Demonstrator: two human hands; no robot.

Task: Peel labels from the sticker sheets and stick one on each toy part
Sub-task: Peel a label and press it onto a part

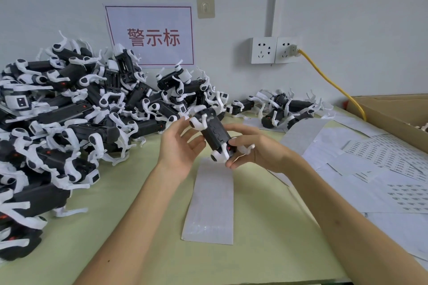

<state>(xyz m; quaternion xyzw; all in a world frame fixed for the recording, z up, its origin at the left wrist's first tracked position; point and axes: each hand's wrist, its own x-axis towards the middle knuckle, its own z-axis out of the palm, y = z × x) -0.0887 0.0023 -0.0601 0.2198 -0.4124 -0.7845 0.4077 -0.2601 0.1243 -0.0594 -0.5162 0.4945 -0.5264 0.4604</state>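
Pale green tabletop (139,250) lies beneath the black, white-legged plastic toy part (214,133), held up at twelve o'clock of the long white sticker sheet (210,203); it looks light and rigid with fragile thin legs, so is best held by its body, where the right hand (257,150) pinches it while the left hand (179,148), fingers relaxed, touches its top.
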